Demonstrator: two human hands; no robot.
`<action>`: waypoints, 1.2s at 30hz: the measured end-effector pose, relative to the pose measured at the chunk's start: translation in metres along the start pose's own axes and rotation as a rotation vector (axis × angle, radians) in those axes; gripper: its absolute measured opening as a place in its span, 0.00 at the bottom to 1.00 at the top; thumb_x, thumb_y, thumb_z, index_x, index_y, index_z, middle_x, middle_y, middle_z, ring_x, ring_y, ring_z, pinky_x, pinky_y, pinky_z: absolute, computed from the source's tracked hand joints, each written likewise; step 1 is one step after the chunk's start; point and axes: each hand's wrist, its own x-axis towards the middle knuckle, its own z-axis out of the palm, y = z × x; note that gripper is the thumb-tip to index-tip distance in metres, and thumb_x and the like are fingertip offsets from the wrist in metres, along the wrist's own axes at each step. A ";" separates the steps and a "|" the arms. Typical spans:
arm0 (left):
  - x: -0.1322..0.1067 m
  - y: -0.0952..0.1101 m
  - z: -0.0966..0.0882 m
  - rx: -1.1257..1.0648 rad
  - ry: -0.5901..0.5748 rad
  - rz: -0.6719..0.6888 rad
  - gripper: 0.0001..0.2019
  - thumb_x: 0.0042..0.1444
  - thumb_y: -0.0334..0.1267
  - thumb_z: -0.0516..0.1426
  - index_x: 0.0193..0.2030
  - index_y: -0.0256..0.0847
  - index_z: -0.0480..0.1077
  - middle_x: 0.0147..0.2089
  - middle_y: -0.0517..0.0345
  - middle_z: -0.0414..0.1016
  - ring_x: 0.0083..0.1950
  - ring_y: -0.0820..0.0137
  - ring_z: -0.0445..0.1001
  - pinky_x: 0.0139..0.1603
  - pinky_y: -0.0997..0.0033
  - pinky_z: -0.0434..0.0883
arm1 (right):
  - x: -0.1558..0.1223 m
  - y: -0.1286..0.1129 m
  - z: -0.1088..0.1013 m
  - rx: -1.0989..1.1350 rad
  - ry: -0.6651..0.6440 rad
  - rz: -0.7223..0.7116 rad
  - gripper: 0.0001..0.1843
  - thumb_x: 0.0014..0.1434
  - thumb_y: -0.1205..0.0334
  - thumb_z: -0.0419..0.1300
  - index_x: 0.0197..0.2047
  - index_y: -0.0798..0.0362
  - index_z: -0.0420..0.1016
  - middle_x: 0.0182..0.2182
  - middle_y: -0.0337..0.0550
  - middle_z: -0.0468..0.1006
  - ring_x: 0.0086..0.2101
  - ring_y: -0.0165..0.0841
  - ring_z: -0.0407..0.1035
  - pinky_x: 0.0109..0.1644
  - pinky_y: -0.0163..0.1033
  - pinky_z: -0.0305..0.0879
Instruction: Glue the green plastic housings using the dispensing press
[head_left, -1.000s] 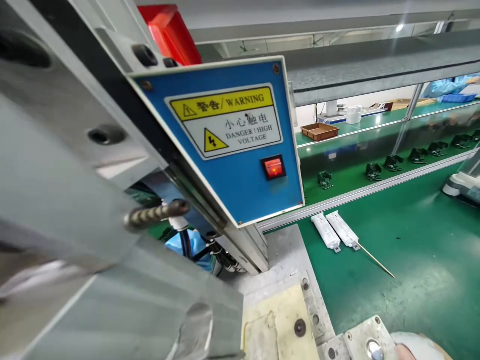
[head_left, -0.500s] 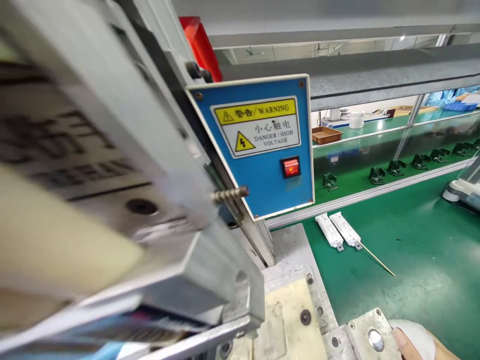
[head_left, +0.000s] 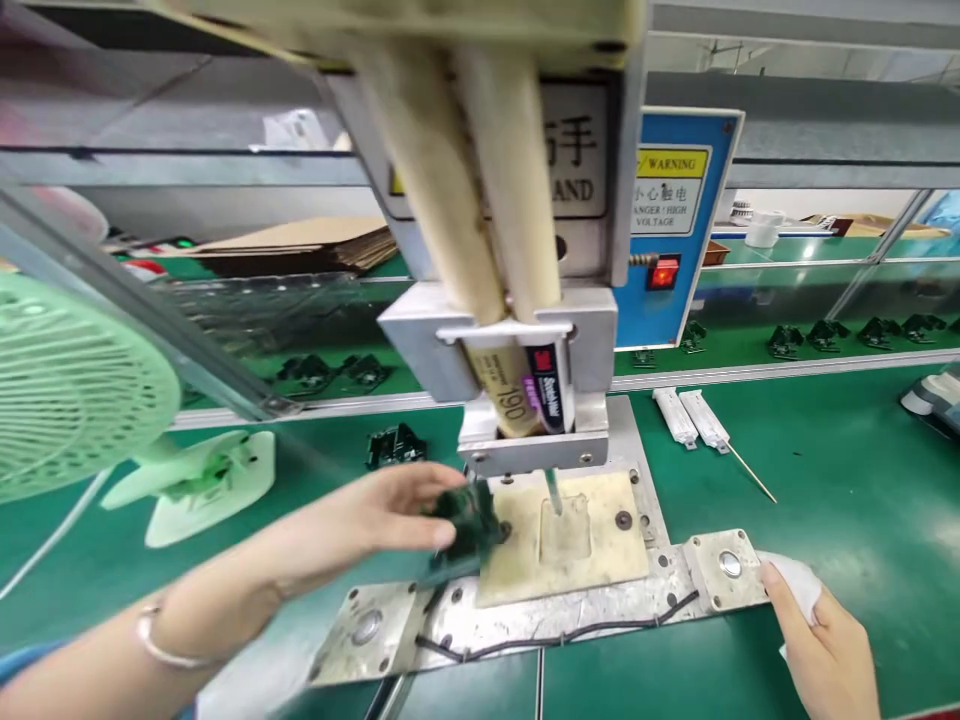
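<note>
Green fan [head_left: 75, 390] stands far left on the counter [head_left: 840, 480], near the left forearm.

Left hand [head_left: 375, 512] is closed on a dark green part [head_left: 466, 522], fingers pinched round it. The part is at the left edge of the cream fixture plate [head_left: 600, 555], not in the recess [head_left: 566, 528]. It's motion-blurred, so I can't say if it touches the plate.

Nozzle [head_left: 553, 492] hangs over the recess, below the twin cartridges [head_left: 480, 200] clamped in the dispenser head [head_left: 592, 330].

Right hand [head_left: 821, 640] lies on a white cloth [head_left: 796, 585], index finger stretched toward the right button [head_left: 729, 563]. Can't tell if it grips the cloth.

Risks, my read:
- Left fingers are just beside the nozzle and under the head. If the head comes down with them there, that means a pinch or adhesive on skin.
- The right fingertip is close to the button, so a slip could fire a cycle with the part unseated.
- A part seated crooked would put the bead off target, or the nozzle could strike it.
- Blue panel [head_left: 679, 220] is marked high voltage and its switch [head_left: 664, 272] is lit red.

Counts:
- 1 fan
- 1 part in hand
- 1 loose part [head_left: 396, 445] on the counter behind it
- 2 cartridges
- 1 nozzle
- 1 plate
- 2 buttons, including the left button [head_left: 366, 627]
- 2 white tubes [head_left: 673, 417]
- 1 cloth
- belt parts [head_left: 784, 340]: at least five right of the panel
</note>
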 end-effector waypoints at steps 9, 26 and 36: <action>0.020 -0.010 0.081 -0.174 -0.385 -0.223 0.30 0.31 0.47 0.74 0.42 0.39 0.71 0.41 0.52 0.78 0.44 0.59 0.78 0.44 0.62 0.74 | 0.015 0.015 -0.002 0.028 -0.058 0.014 0.33 0.47 0.33 0.66 0.39 0.55 0.84 0.38 0.48 0.83 0.42 0.47 0.77 0.43 0.36 0.74; 0.014 -0.023 0.080 0.295 -0.171 0.139 0.30 0.46 0.48 0.68 0.56 0.41 0.68 0.37 0.56 0.74 0.37 0.62 0.74 0.41 0.63 0.72 | 0.016 0.015 -0.002 -0.049 -0.019 -0.005 0.37 0.48 0.30 0.63 0.39 0.58 0.84 0.39 0.51 0.83 0.45 0.51 0.76 0.41 0.39 0.74; 0.004 -0.023 0.064 0.379 -0.140 0.280 0.53 0.36 0.50 0.72 0.69 0.43 0.58 0.68 0.39 0.63 0.69 0.43 0.59 0.67 0.42 0.62 | 0.008 0.004 0.001 -0.149 0.098 -0.022 0.38 0.50 0.27 0.59 0.39 0.57 0.83 0.36 0.48 0.83 0.43 0.50 0.76 0.38 0.40 0.72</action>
